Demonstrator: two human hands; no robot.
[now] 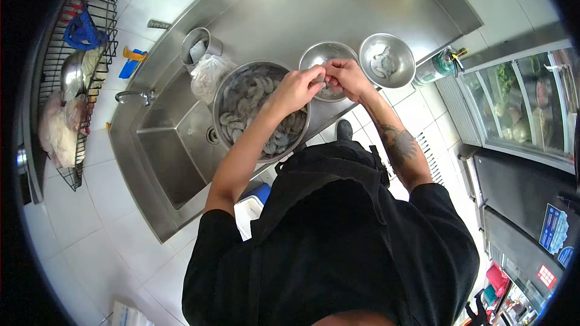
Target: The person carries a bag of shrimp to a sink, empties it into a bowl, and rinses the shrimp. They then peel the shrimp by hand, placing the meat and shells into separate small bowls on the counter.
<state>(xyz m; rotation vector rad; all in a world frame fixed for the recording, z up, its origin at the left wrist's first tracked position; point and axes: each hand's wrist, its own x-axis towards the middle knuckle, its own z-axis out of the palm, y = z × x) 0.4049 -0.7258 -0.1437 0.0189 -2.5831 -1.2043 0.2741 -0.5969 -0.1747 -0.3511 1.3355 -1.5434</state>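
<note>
My left hand (300, 89) and my right hand (346, 77) meet above the middle steel bowl (308, 55). The fingers of both are pinched together around a small greyish shrimp (321, 79), mostly hidden by the fingertips. Under my hands, the contents of that bowl are largely covered. To the left, a large steel bowl (219, 101) holds many raw grey shrimp (246, 99), and my left forearm passes over its edge. On the right, a smaller steel bowl (408, 54) contains several pale shrimp (382, 65) at its bottom.
A sink basin (175, 169) with a tap (134, 96) lies left. Behind the large bowl are a plastic bag (211, 77) and a metal container (208, 39). A wire rack (99, 9) hangs on the left wall. A glass-door fridge (519, 99) stands right.
</note>
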